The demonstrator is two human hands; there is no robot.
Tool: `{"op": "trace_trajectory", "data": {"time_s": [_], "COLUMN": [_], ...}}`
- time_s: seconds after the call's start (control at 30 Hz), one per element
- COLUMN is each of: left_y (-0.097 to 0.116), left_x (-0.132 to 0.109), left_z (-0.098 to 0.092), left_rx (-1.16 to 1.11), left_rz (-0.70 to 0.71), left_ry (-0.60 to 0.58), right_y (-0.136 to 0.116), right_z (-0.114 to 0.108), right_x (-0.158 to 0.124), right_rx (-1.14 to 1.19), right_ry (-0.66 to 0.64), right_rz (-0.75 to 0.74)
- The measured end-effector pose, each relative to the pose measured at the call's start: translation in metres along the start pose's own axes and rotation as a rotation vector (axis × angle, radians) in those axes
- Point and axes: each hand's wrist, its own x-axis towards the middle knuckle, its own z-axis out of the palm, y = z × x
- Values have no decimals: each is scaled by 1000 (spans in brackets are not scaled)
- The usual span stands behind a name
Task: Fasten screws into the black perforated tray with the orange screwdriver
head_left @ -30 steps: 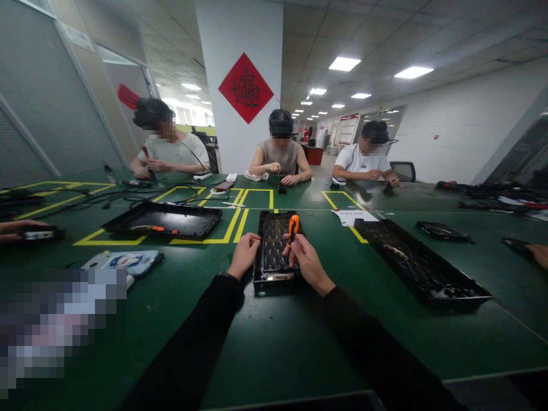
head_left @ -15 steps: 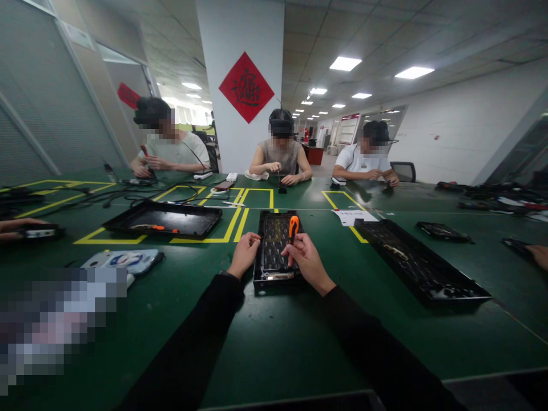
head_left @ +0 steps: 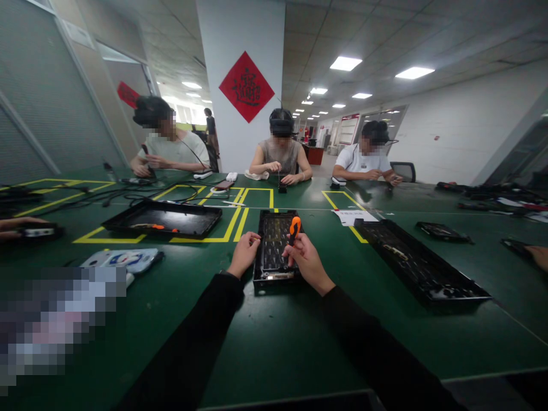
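A black rectangular plastic case [head_left: 274, 228] lies lengthwise on the green table in front of me. Its floor carries rows of small pale marks, and a light strip-shaped part [head_left: 277, 276] sits at its near end. My left hand [head_left: 245, 254] is closed at the case's left rim, fingertips on the edge. In my right hand [head_left: 310, 262] is a screwdriver with an orange and black handle [head_left: 295, 227], gripped by the fingers and held tilted over the case's right side. Its lower end is hard to make out.
A larger black tray [head_left: 201, 220] with orange-handled tools lies to the left; a long black tray [head_left: 422, 262] lies to the right. Near my left arm is a pale patterned case [head_left: 124, 258]. A paper sheet [head_left: 354, 217] and cables [head_left: 128, 191] lie farther back. Several people work around the table.
The orange handle has turned and shifted slightly in my right hand. My left hand and the case have hardly moved. A standing person has appeared in the far background.
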Motion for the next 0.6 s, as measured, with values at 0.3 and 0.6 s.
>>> {"op": "trace_trajectory", "data": {"time_s": [0.3,0.6], "left_y": [0,2], "left_x": [0,0], "left_z": [0,-1], "left_rx": [-2,0], "left_rz": [-1,-7], "left_ry": [3,-1], "right_y": [-1,-1], "right_z": [-3,-1], "right_x": [-2,-1], "right_rx": [-95,-62], "right_ry": [7,3], "right_rz": [-23,-18]}}
